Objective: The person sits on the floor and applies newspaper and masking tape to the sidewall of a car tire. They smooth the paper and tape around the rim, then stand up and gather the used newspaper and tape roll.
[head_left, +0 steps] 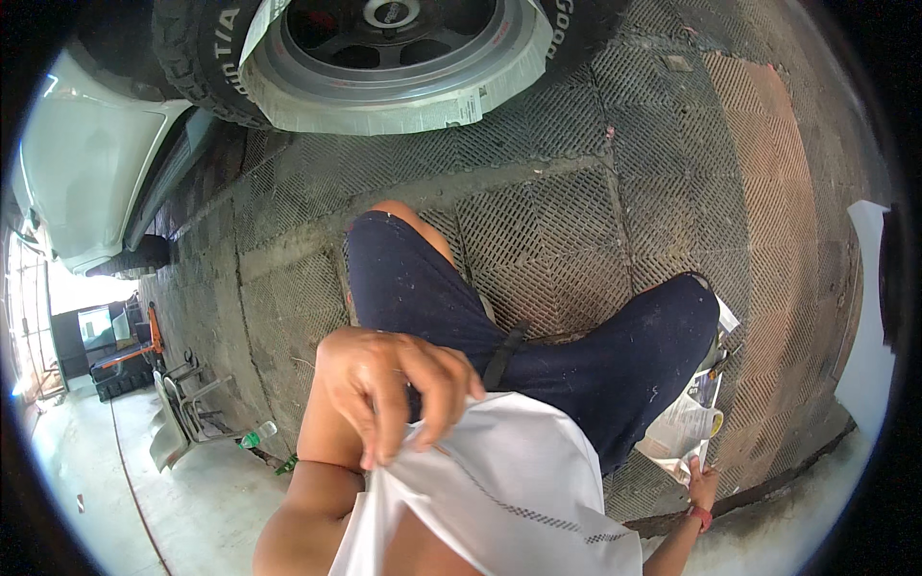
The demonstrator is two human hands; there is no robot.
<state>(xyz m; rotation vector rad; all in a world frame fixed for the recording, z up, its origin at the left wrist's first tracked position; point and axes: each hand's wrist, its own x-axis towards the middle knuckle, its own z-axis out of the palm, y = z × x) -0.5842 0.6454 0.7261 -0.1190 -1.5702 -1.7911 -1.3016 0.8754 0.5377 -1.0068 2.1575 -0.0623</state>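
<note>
My left hand (399,384) is raised in front of my chest, its fingers pinching the front of the white shirt (523,451) and pulling the cloth outward. Low on the right, my right hand (703,485), with a red band at the wrist, has its thumb and fingers on the edge of a printed newspaper (680,432). That paper lies on the floor beside my bent knee, partly hidden by the dark shorts (615,370). Ahead of me stands a wheel with a grey rim (384,94); strips of masking paper (375,119) line the rim inside the black tyre (197,58).
A light-coloured vehicle (91,154) extends along the left. Ribbed mats (547,240) cover the floor. Behind on the left are a plastic chair (168,432), a bottle with a green label (257,436) and an orange-and-black object (154,331). A white panel (864,298) stands at the far right.
</note>
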